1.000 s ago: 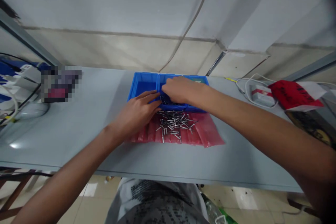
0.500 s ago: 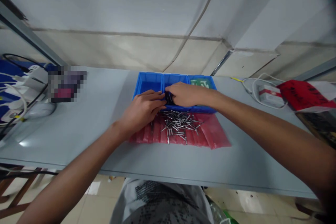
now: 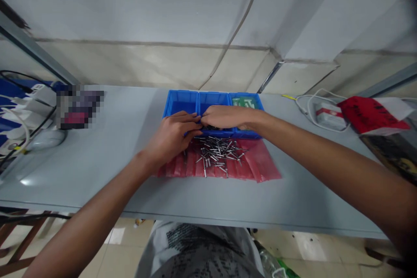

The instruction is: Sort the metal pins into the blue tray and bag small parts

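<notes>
A blue bin (image 3: 167, 106) with three compartments stands on the table. My left hand (image 3: 177, 132) is closed at its front rim, fingers over the left compartment near the divider and thumb lower at the front. Reaching in from the right, my right hand (image 3: 224, 116) is over the middle compartment with curled fingertips close to the left ones; what they pinch is hidden. Small dark pieces show under that hand. Green packets (image 3: 245, 103) lie in the right compartment. In front of the bin, a heap of silver pop rivets (image 3: 216, 154) rests on a red plastic bag (image 3: 265, 165).
A power strip with plugs (image 3: 32, 110), a computer mouse (image 3: 50, 138) and a blurred-out object (image 3: 81, 108) are at the left. On the right lie a white cable, a small white box (image 3: 330, 116) and a red packet (image 3: 371, 115). The wall rises behind the grey table (image 3: 107, 152).
My right hand has flattened and shifted slightly over the middle compartment. My left hand stays at the bin's rim. The whole view has moved a little.
</notes>
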{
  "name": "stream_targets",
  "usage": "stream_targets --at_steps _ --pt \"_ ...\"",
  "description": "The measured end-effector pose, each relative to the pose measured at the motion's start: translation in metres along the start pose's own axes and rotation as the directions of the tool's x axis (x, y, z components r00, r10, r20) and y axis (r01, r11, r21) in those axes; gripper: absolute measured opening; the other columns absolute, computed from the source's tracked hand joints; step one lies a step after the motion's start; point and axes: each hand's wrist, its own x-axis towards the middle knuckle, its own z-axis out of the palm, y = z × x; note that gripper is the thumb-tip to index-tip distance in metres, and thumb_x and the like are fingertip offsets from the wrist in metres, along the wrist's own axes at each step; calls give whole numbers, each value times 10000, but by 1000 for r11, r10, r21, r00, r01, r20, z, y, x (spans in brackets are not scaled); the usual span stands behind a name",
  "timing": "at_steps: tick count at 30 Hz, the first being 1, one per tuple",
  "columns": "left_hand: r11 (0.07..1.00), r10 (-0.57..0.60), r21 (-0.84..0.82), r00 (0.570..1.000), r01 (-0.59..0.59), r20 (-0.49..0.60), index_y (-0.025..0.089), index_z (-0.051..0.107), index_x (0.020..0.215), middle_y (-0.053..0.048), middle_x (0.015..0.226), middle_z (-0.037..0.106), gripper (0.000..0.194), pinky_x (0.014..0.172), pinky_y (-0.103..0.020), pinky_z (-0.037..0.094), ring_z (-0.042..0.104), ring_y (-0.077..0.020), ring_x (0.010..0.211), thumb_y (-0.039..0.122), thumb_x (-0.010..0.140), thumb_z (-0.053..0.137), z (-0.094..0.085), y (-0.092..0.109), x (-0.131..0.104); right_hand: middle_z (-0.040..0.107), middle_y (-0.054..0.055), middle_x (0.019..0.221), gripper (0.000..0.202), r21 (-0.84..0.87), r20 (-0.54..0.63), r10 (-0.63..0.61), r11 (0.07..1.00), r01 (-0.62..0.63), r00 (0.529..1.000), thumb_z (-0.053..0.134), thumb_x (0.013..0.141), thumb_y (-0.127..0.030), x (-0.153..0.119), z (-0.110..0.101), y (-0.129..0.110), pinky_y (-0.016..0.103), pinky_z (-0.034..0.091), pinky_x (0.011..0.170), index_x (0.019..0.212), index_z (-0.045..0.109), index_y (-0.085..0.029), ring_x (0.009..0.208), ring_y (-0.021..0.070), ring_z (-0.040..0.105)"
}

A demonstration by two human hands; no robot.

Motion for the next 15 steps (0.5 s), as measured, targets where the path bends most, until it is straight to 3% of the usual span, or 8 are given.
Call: stream_targets --at_steps 4,7,10,12,14,15 --pt "998 -49 -25 999 49 16 177 769 1042 -43 1119 783 146 981 -384 619 726 -232 1109 174 914 700 -1 2 1 684 46 832 221 -44 -115 -94 995 89 989 528 895 -369 -14 5 0 300 362 604 849 649 -190 699 163 563" --pt "998 -58 -32 998 57 -20 178 762 1086 -48 1152 774 182 990 -384 625 728 -225 1121 179 914 704 0 3 0 719 50 971 169 -98 -265 -143 988 120 954 581 865 -304 -28 15 2 314 408 702 987 660 -219 862 205 618" --pt "998 -51 -29 998 50 -37 178 760 1097 -52 1163 770 189 998 -403 627 727 -229 1128 192 917 703 3 4 -2 713 40 913 182 -242 -459 -247 959 147 854 581 858 -192 -43 36 6 342 462 771 1017 667 -216 845 214 634" --pt "999 -27 -35 998 25 -55 166 753 1117 -68 1177 764 199 1004 -417 626 725 -233 1135 179 938 668 4 5 -4 707 95 1034 221 -379 -548 -352 913 150 759 567 884 -133 -51 55 8 379 506 891 1075 673 -169 970 249 645" --pt "999 -14 -44 997 11 -77 150 746 1137 -84 1181 761 212 1006 -424 626 723 -237 1141 180 957 636 5 5 -6 689 165 1113 253 -587 -508 -501 797 144 701 503 928 -79 -57 75 11 420 517 966 1107 677 -115 1088 292 616" --pt "999 -13 -47 997 9 -82 143 742 1145 -89 1184 760 219 1011 -425 624 720 -239 1149 182 963 627 6 5 -7 678 192 1178 273 -634 -470 -544 756 163 695 488 926 -52 -59 83 12 429 507 1011 1113 682 -103 1154 304 594"
